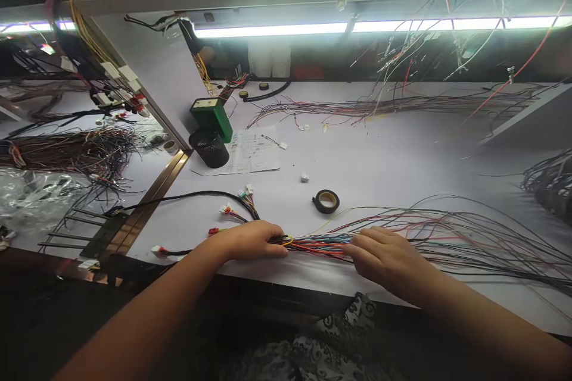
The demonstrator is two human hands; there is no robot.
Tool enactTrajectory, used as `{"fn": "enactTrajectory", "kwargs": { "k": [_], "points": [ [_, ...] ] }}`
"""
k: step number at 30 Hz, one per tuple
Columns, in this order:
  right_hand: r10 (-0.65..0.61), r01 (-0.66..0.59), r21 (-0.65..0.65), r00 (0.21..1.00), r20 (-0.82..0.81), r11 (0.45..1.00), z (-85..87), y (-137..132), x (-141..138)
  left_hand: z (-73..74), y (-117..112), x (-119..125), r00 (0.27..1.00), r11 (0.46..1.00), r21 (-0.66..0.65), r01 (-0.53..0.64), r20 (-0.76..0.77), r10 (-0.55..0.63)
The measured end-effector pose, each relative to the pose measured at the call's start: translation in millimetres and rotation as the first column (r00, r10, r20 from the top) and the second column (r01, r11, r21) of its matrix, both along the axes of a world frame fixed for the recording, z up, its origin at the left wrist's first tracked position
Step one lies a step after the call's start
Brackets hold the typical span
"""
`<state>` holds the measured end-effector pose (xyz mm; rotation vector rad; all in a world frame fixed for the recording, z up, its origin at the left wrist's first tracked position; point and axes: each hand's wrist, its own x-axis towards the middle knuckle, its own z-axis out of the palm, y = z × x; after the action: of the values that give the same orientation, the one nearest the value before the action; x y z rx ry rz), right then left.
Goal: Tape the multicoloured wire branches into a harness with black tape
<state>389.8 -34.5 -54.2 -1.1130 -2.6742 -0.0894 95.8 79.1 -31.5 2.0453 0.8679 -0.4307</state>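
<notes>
A bundle of coloured wires lies along the near edge of the white table. My left hand is closed around the bundle where the wires gather. Left of that hand, taped black branches end in small white connectors. My right hand rests on the bundle a short way to the right, fingers bent over the wires. Past it the wires fan out loose toward the right. A roll of black tape lies flat just behind the bundle.
A black mesh cup with a green box stands at the back left beside a paper sheet. More loose wires lie along the far edge. A small white connector sits mid-table. Another wire-covered bench is at left.
</notes>
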Motion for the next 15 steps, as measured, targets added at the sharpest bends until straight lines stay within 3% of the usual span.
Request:
{"fn": "enactTrajectory", "kwargs": {
  "k": [9, 13, 15],
  "points": [
    [-0.177, 0.194, -0.087, 0.97, 0.168, 0.977, -24.0, 1, 8, -1.5, -2, 2, 0.999, 0.998, 0.053, -0.016, -0.046, 0.018],
    [-0.393, 0.406, -0.069, 0.908, 0.147, 0.911, -39.4, 0, 5, -1.7, -11, 5, 0.995, 0.984, 0.176, -0.009, -0.096, 0.027],
    [-0.433, 0.441, -0.069, 0.895, 0.112, 0.895, -38.1, 0, 3, -0.6, -17, 8, 0.99, 0.966, 0.26, 0.004, -0.138, 0.033]
  ]
}}
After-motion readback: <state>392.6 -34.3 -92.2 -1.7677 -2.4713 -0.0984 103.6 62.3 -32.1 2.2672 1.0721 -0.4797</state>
